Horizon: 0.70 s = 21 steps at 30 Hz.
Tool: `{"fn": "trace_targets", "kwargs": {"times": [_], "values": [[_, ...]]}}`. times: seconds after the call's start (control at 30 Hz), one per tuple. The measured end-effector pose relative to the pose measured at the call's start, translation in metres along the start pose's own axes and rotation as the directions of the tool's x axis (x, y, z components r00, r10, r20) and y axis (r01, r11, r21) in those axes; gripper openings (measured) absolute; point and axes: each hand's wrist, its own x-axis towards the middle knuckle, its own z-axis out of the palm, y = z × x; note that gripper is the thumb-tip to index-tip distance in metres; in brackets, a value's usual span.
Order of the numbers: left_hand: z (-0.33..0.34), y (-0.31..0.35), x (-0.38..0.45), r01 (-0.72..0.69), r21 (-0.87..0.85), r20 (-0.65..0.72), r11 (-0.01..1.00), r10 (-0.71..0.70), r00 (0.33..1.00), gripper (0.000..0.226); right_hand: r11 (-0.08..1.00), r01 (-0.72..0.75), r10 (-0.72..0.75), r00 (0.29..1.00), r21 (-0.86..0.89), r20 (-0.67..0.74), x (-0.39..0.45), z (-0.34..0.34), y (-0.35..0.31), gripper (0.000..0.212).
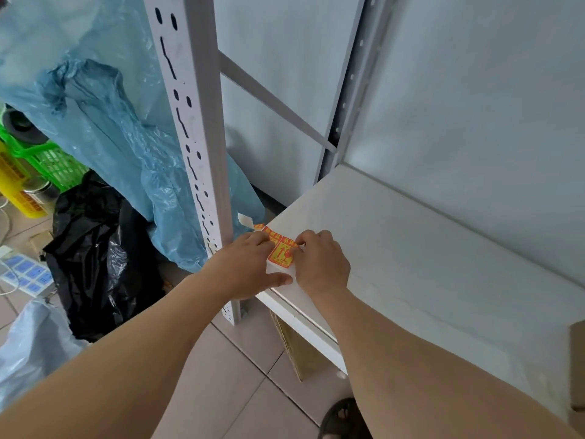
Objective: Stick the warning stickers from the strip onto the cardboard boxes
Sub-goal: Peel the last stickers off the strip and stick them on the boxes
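Observation:
A strip of orange and red warning stickers (pixel 279 253) lies on the near left corner of a white shelf board (pixel 411 264). My left hand (pixel 250 264) rests on the strip's left side, thumb stretched along the board's edge. My right hand (pixel 319 264) has its fingers curled at the right edge of the nearest sticker, pinching it. One cardboard box (pixel 300 353) stands under the shelf, mostly hidden. Another brown box edge (pixel 577 369) shows at the far right.
A white perforated shelf upright (pixel 190 122) rises just left of my hands. Blue plastic sheeting (pixel 95 106), a black bag (pixel 95 255), green and yellow crates (pixel 38 166) and a power strip (pixel 25 274) crowd the tiled floor at left. A sandalled foot (pixel 342 419) is below.

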Motion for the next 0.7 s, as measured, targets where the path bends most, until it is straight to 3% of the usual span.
{"fn": "trace_targets", "kwargs": {"times": [0.27,0.7], "values": [[-0.008,0.005,0.006,0.010,0.063,0.013,0.998,-0.010,1.000,0.084,0.993,0.093,-0.094,0.995,-0.079,-0.017,-0.004,-0.007,-0.002,0.036],[-0.004,0.007,0.005,0.050,0.072,0.064,0.996,-0.055,0.996,0.087,0.988,0.065,-0.070,0.997,0.139,0.031,-0.004,-0.009,0.007,0.024]]}}
